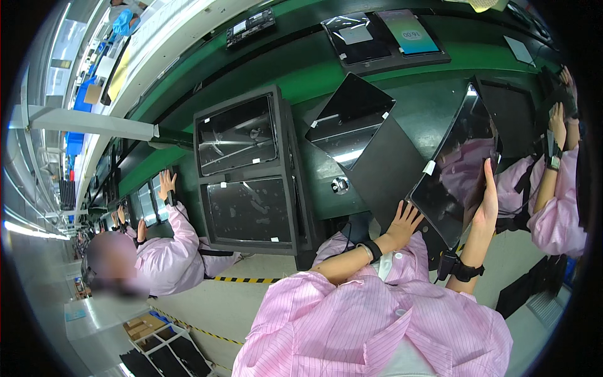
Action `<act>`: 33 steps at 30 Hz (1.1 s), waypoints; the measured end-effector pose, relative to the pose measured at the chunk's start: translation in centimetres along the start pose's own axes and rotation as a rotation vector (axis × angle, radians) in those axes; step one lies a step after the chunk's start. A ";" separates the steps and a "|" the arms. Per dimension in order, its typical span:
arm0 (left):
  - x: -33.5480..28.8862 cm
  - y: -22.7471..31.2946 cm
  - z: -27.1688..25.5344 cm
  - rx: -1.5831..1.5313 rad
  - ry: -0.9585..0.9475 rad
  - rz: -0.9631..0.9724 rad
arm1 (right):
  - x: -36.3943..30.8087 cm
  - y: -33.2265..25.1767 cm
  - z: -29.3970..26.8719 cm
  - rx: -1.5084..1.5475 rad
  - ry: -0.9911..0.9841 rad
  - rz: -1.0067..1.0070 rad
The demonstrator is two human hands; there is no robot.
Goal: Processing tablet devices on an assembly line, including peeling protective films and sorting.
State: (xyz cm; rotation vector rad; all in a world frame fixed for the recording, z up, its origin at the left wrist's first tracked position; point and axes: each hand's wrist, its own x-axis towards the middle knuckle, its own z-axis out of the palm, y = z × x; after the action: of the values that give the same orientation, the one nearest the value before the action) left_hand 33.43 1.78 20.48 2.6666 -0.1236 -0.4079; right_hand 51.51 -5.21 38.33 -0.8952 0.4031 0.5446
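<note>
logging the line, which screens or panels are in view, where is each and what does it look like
Dark glossy panel, tilted, held between left hand and right hand.
Two dark rectangular screens stacked in a black tray, left of it.
Lit tablet screen, teal and pink, top edge.
Black film-covered panel, centre of the green bench.

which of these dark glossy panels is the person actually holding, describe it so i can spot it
Start at the green workbench and go to its right end, just above the pink sleeves. The held panel stands tilted between the left hand and right hand; unlike its neighbours, it mirrors the pink clothing.
</note>
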 end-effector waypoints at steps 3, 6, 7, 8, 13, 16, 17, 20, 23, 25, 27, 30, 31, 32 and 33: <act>-1.1 -0.6 0.4 -0.017 0.045 0.086 | -0.8 0.7 0.1 -0.041 0.018 -0.053; -1.1 -2.5 -1.0 -0.387 0.058 0.229 | -0.8 0.9 -0.1 -0.031 0.007 -0.107; -0.5 -3.5 -3.6 -0.791 -0.073 0.310 | -0.7 0.6 -0.5 0.000 -0.072 -0.072; -2.1 -3.8 -9.6 -1.130 -0.125 0.318 | -0.5 0.5 -0.8 0.035 -0.157 -0.038; -10.5 -2.3 -23.6 -1.143 0.682 0.399 | -5.0 1.7 6.0 0.129 -0.095 0.133; -11.6 -2.6 -25.6 -0.963 0.757 0.438 | -5.3 2.9 6.3 0.179 -0.194 0.165; -12.1 -2.7 -25.6 -0.962 0.759 0.441 | -5.5 3.5 6.7 0.255 -0.123 0.182; -13.4 -3.2 -25.4 -1.100 0.773 0.464 | -5.7 4.7 7.2 0.235 -0.100 0.160; -14.7 -3.8 -24.8 -1.119 0.777 0.503 | -6.7 5.6 8.2 0.168 -0.115 0.114; -15.4 -3.7 -24.2 -1.116 0.835 0.444 | -7.1 5.8 8.7 0.135 -0.129 0.092; -15.8 -3.5 -24.0 -1.072 0.879 0.383 | -7.4 5.7 9.0 0.153 -0.129 0.127; -16.3 -3.5 -24.0 -1.005 0.943 0.374 | -7.8 6.1 9.5 0.097 -0.145 0.047; -16.5 -3.6 -24.0 -0.983 0.962 0.425 | -8.1 6.1 9.8 0.098 -0.148 0.046; -16.7 -3.5 -24.0 -0.981 0.963 0.426 | -8.4 5.9 10.2 0.111 -0.133 0.077; -17.0 -3.2 -24.1 -1.023 0.948 0.416 | -8.8 5.7 10.4 0.124 -0.117 0.107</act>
State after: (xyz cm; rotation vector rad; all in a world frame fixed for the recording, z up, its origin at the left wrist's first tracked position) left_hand 24.61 17.08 44.30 1.5214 -0.1198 0.7426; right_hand 42.21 3.83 45.44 -0.7212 0.3756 0.6603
